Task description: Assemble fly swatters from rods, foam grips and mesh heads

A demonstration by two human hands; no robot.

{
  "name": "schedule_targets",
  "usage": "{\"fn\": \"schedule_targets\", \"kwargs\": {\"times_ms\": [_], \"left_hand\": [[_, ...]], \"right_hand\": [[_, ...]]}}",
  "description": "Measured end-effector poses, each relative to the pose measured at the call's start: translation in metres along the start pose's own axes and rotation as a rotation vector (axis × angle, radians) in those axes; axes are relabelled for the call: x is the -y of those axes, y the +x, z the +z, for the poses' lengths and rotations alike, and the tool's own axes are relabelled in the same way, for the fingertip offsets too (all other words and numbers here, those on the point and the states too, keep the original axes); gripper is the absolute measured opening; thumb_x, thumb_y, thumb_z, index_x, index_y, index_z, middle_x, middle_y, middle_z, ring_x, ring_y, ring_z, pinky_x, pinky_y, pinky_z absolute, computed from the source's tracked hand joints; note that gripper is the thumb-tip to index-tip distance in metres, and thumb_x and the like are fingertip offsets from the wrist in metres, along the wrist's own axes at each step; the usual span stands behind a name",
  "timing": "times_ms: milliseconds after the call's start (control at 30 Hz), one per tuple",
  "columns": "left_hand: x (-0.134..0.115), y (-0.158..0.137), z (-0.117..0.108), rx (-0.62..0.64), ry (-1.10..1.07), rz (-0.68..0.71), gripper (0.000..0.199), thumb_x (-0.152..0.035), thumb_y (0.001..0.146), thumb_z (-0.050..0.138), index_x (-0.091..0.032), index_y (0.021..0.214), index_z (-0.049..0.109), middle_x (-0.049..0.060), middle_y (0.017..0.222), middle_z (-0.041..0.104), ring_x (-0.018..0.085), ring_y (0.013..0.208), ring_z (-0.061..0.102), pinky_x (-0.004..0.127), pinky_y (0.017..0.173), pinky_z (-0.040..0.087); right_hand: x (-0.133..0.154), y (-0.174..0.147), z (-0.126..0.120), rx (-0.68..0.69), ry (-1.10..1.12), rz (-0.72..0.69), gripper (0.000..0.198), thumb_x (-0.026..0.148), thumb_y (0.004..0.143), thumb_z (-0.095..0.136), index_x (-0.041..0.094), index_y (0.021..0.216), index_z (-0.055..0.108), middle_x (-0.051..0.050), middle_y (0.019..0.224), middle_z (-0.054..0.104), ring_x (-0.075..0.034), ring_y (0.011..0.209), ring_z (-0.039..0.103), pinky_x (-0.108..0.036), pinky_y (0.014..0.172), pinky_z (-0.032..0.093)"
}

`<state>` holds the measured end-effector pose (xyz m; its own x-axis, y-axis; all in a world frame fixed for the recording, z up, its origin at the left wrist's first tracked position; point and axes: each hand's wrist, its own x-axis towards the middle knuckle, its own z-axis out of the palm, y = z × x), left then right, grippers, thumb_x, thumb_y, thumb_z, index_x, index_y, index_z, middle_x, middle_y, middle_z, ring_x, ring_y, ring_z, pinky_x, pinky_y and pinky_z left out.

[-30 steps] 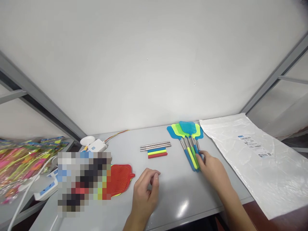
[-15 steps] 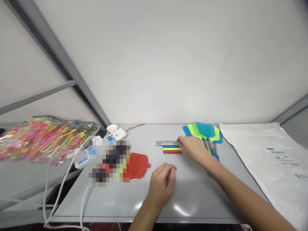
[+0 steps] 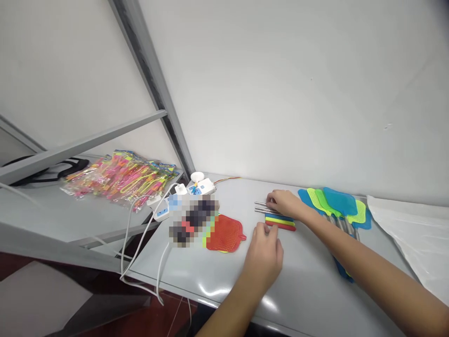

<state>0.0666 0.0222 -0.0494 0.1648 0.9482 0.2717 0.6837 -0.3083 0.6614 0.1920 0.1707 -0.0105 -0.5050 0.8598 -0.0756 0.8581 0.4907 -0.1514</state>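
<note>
Fingertips of my right hand [image 3: 282, 202] are on the steel rods [image 3: 263, 210], the uppermost lying a little apart from the others at its left end; whether I have pinched one or am only touching, I cannot tell. My left hand [image 3: 264, 250] is loosely curled, its fingertips just beside the left end of the red handle sleeve [image 3: 284, 226]; nothing shows in it, but the tips are partly hidden, so I cannot say whether they touch. Next to the red sleeve, between it and the rods, lie a yellow handle sleeve [image 3: 279, 221] and a blue handle sleeve [image 3: 278, 216], all flat on the grey table [image 3: 308, 290]. To my left, a red swatter head [image 3: 226, 232] lies with yellow-green showing under its edge. To my right, blue, green and yellow swatters [image 3: 340, 202] are fanned together near a white bag [image 3: 396, 229], my right forearm crossing over their shafts. Judging by the shafts I can see running from their heads, I take that bunch as the finished part. What remains, I reckon, is this set of loose pieces: rods, sleeves and heads lie apart, and none of them looks joined to another yet.
</note>
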Motion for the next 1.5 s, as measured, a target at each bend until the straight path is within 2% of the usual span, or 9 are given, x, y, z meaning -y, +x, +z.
{"fn": "schedule_targets", "kwargs": {"times_ms": [167, 267, 367, 467, 633, 767, 900, 1133, 1500], "left_hand": [[-0.006, 0.009, 0.001, 0.107, 0.115, -0.083, 0.028, -0.018, 0.088, 0.046, -0.014, 0.114, 0.055, 0.013, 0.102, 0.045, 0.027, 0.094, 0.05, 0.039, 0.082, 0.043], [-0.008, 0.012, 0.0, 0.135, 0.167, -0.114, 0.023, -0.019, 0.089, 0.045, -0.014, 0.109, 0.055, 0.012, 0.102, 0.045, 0.027, 0.094, 0.05, 0.038, 0.082, 0.044], [-0.008, 0.012, -0.001, 0.134, 0.183, -0.107, 0.018, -0.02, 0.09, 0.045, -0.016, 0.104, 0.055, 0.01, 0.103, 0.044, 0.025, 0.094, 0.051, 0.037, 0.082, 0.045], [-0.005, 0.01, -0.003, 0.114, 0.18, -0.091, 0.013, -0.02, 0.09, 0.046, -0.016, 0.099, 0.054, 0.01, 0.104, 0.044, 0.023, 0.094, 0.051, 0.036, 0.082, 0.046], [0.001, 0.006, -0.007, 0.067, 0.259, -0.05, 0.014, -0.018, 0.086, 0.053, -0.018, 0.1, 0.054, 0.01, 0.106, 0.046, 0.026, 0.098, 0.049, 0.036, 0.079, 0.047], [0.004, 0.0, -0.009, 0.098, 0.372, -0.015, 0.007, -0.016, 0.086, 0.055, -0.019, 0.092, 0.057, 0.01, 0.11, 0.051, 0.027, 0.098, 0.05, 0.036, 0.074, 0.046], [-0.003, -0.01, -0.016, 0.107, 0.316, 0.063, 0.007, -0.016, 0.09, 0.051, -0.02, 0.09, 0.057, 0.006, 0.094, 0.059, 0.023, 0.084, 0.054, 0.036, 0.074, 0.043], [-0.021, -0.017, -0.038, -0.022, -0.095, 0.06, 0.002, -0.02, 0.09, 0.053, -0.021, 0.09, 0.055, 0.001, 0.079, 0.055, 0.016, 0.074, 0.054, 0.027, 0.067, 0.041], [-0.008, -0.015, -0.018, -0.058, -0.222, 0.077, 0.006, -0.018, 0.092, 0.051, -0.021, 0.096, 0.054, 0.001, 0.086, 0.058, 0.017, 0.081, 0.052, 0.03, 0.075, 0.04]], "right_hand": [[0.002, 0.003, 0.0, 0.001, -0.005, -0.007, 0.015, 0.025, 0.086, 0.054, 0.017, 0.081, 0.066, -0.009, 0.093, 0.068, -0.02, 0.085, 0.062, -0.027, 0.073, 0.038], [0.003, 0.004, -0.004, -0.033, 0.007, 0.063, 0.015, 0.021, 0.09, 0.048, 0.014, 0.087, 0.061, -0.012, 0.086, 0.068, -0.021, 0.078, 0.063, -0.028, 0.067, 0.038], [0.005, -0.001, -0.017, -0.135, 0.039, 0.156, 0.02, 0.024, 0.095, 0.039, 0.013, 0.101, 0.054, -0.013, 0.082, 0.067, -0.023, 0.071, 0.063, -0.029, 0.061, 0.037], [0.008, -0.019, -0.037, -0.29, 0.111, 0.209, 0.023, 0.028, 0.097, 0.033, 0.016, 0.111, 0.046, -0.011, 0.089, 0.066, -0.022, 0.074, 0.062, -0.029, 0.062, 0.039], [0.02, -0.062, -0.062, -0.764, 0.578, 0.148, 0.016, 0.032, 0.093, 0.045, 0.022, 0.105, 0.047, -0.004, 0.085, 0.06, -0.017, 0.067, 0.055, -0.028, 0.059, 0.04], [0.035, -0.09, -0.069, -0.919, 1.053, 0.088, 0.011, 0.035, 0.09, 0.053, 0.024, 0.089, 0.05, 0.003, 0.069, 0.045, -0.011, 0.053, 0.039, -0.025, 0.048, 0.031], [0.046, -0.11, -0.077, -0.913, 1.493, 0.021, 0.026, 0.036, 0.092, 0.051, 0.021, 0.071, 0.047, 0.006, 0.058, 0.028, -0.009, 0.048, 0.027, -0.024, 0.044, 0.021], [0.065, -0.125, -0.081, -0.683, 1.964, -0.058, 0.059, 0.066, 0.09, 0.032, 0.02, 0.052, 0.037, 0.006, 0.048, 0.019, -0.008, 0.041, 0.017, -0.026, 0.039, 0.015], [0.088, -0.11, -0.049, -0.545, 1.997, -0.163, 0.06, 0.069, 0.084, 0.044, 0.02, 0.05, 0.037, 0.007, 0.045, 0.021, -0.007, 0.041, 0.014, -0.025, 0.041, 0.013]]}}
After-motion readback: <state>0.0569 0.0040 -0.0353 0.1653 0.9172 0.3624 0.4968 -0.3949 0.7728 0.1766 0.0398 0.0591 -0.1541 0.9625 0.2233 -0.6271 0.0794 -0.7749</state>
